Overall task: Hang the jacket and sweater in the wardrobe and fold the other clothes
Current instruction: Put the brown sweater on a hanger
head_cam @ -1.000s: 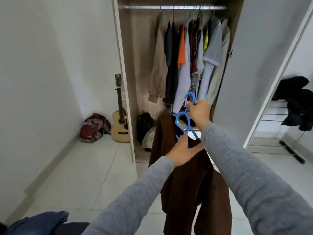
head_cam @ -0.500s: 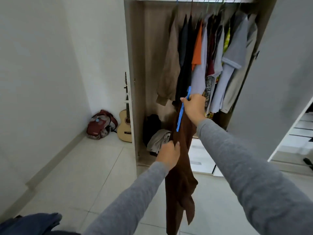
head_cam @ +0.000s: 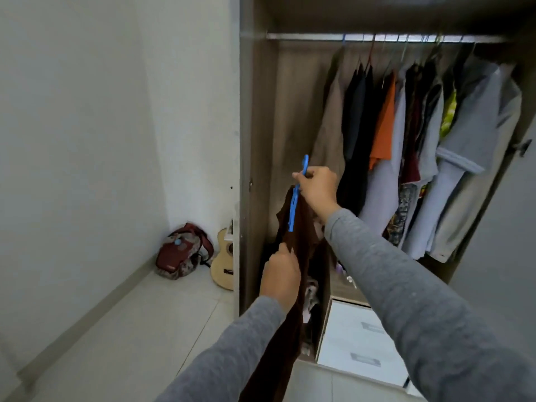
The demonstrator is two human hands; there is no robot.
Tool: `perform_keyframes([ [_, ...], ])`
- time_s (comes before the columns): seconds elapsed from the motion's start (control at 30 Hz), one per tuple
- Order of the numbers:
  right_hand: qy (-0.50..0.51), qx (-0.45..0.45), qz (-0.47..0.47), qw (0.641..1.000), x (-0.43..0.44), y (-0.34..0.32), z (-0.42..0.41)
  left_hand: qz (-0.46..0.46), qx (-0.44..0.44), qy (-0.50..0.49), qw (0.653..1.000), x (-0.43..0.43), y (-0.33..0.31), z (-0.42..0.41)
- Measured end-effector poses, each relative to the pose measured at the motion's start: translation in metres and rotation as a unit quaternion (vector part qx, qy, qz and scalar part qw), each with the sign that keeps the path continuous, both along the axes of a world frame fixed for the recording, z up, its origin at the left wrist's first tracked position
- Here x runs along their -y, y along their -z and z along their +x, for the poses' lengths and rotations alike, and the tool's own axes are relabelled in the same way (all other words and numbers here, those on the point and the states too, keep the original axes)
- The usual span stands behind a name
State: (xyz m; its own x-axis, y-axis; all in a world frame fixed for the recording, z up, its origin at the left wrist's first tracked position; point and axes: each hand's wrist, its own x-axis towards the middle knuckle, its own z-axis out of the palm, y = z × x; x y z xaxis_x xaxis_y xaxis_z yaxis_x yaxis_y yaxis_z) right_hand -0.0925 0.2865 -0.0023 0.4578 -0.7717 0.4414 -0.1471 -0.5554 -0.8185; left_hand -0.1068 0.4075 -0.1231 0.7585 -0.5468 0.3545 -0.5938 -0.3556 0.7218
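The tiled floor [head_cam: 116, 329] carries a red backpack [head_cam: 181, 252] and, just beside it, an upright guitar [head_cam: 223, 266] by the wardrobe [head_cam: 246, 134]

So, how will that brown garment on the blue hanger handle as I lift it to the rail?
Probably floppy: the brown garment hangs in long limp folds below the blue hanger. Likely light: the right hand holds it up by pinching the hanger. It may swing or slip, hence the left hand gripping the cloth.

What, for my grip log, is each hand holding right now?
Left hand: closed, gripping the brown garment.
Right hand: closed, pinching the blue hanger.
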Motion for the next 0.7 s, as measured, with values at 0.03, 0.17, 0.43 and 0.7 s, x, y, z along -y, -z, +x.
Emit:
perform_keyframes([
  [0.03, -0.009, -0.001, -0.01, 1.0, 0.007, -0.009, 0.014, -0.001, 0.008, -0.008, 1.0, 0.008, -0.007, 0.013],
  [0.17, -0.03, -0.038, 0.011, 0.999, 0.043, -0.034, 0.074, -0.03, 0.032, -0.032, 0.999, 0.047, -0.035, 0.066],
  [0.43, -0.099, -0.058, 0.08, 0.99, 0.11, -0.064, 0.162, -0.093, 0.011, -0.072, 0.993, 0.13, -0.084, 0.137],
  [0.7, -0.131, 0.049, 0.041, 0.989, 0.212, -0.116, 0.222, -0.113, 0.069, -0.074, 0.988, 0.24, -0.14, 0.213],
])
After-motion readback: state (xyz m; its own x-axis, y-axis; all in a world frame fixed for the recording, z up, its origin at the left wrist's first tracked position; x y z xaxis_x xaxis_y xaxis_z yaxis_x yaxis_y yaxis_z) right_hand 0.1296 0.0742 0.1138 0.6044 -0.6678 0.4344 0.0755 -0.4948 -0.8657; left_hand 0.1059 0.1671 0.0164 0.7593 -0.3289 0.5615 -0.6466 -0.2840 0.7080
